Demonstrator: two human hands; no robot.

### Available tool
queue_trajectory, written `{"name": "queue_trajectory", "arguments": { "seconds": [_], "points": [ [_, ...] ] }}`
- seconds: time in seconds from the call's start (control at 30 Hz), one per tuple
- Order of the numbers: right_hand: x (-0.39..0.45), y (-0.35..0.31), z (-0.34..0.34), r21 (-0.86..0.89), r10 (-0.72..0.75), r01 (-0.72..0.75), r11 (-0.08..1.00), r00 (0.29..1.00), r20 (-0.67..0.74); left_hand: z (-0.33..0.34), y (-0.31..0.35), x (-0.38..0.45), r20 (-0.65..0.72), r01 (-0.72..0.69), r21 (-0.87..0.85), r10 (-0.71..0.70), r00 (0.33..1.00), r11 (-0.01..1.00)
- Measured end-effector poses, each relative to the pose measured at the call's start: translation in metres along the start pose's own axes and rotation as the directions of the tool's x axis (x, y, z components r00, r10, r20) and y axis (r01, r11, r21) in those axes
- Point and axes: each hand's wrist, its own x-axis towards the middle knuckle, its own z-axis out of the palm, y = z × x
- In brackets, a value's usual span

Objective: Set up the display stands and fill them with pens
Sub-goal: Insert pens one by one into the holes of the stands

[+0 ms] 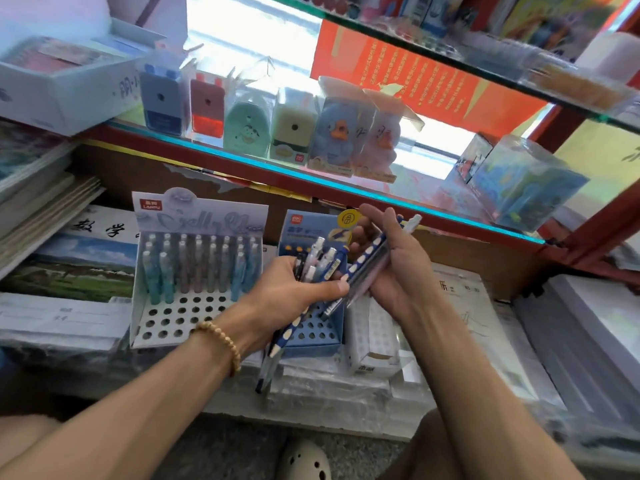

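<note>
My left hand (294,289) grips a bundle of blue and white pens (322,265), tips pointing down toward me. My right hand (388,268) holds a few more pens (374,258) between thumb and fingers, just right of the bundle. Both hands hover over a blue display stand (311,337) whose hole grid shows no pens standing in it. To its left stands a white display stand (180,317), its back rows filled with pastel pens (201,265) and its front holes bare.
A white perforated box (372,337) lies on its side right of the blue stand. Stacks of wrapped notebooks (69,271) fill the low shelf. A glass shelf (311,178) above carries boxed pencil sharpeners. A foot in a white clog (304,462) shows below.
</note>
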Motion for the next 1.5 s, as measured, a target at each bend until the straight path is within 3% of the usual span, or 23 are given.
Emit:
{"name": "queue_trajectory", "arguments": {
  "seconds": [0.27, 0.5, 0.57, 0.7, 0.83, 0.97, 1.17, 1.4, 1.5],
  "points": [
    [-0.004, -0.007, -0.008, -0.142, -0.074, 0.044, 0.989, 0.973, -0.218, -0.005, 0.003, 0.000, -0.123, -0.019, -0.017, 0.017, 0.992, 1.000],
    [-0.015, 0.001, 0.000, -0.232, -0.028, 0.003, 0.973, 0.994, -0.103, -0.004, 0.000, 0.000, -0.161, -0.012, -0.064, 0.002, 0.987, 0.998],
    [-0.015, -0.002, 0.001, -0.268, -0.056, 0.023, 0.963, 0.992, -0.117, -0.003, 0.000, 0.001, -0.165, -0.019, -0.067, 0.008, 0.986, 0.998],
    [-0.010, -0.017, -0.002, -0.139, -0.155, 0.126, 0.982, 0.963, -0.221, -0.013, 0.000, 0.003, -0.213, -0.041, 0.000, 0.041, 0.976, 0.999],
    [-0.005, -0.023, -0.002, -0.434, -0.272, 0.168, 0.885, 0.944, -0.188, -0.025, 0.003, 0.000, -0.211, -0.034, 0.013, 0.036, 0.977, 0.999],
    [-0.007, -0.020, 0.001, -0.590, -0.253, 0.144, 0.794, 0.962, -0.106, -0.025, 0.008, -0.002, -0.165, -0.038, 0.046, 0.045, 0.985, 0.998],
    [-0.008, -0.015, 0.003, -0.509, -0.175, 0.116, 0.853, 0.982, -0.068, -0.031, 0.007, -0.003, -0.163, -0.041, 0.147, 0.065, 0.985, 0.988],
    [-0.007, 0.000, 0.003, -0.384, -0.057, 0.057, 0.921, 0.998, 0.010, -0.046, 0.000, -0.005, -0.214, 0.022, 0.120, 0.004, 0.977, 0.992],
    [-0.009, -0.002, 0.007, -0.400, -0.084, 0.088, 0.912, 0.996, 0.028, -0.052, 0.000, -0.006, -0.253, 0.040, 0.166, 0.003, 0.967, 0.985]
  ]
}}
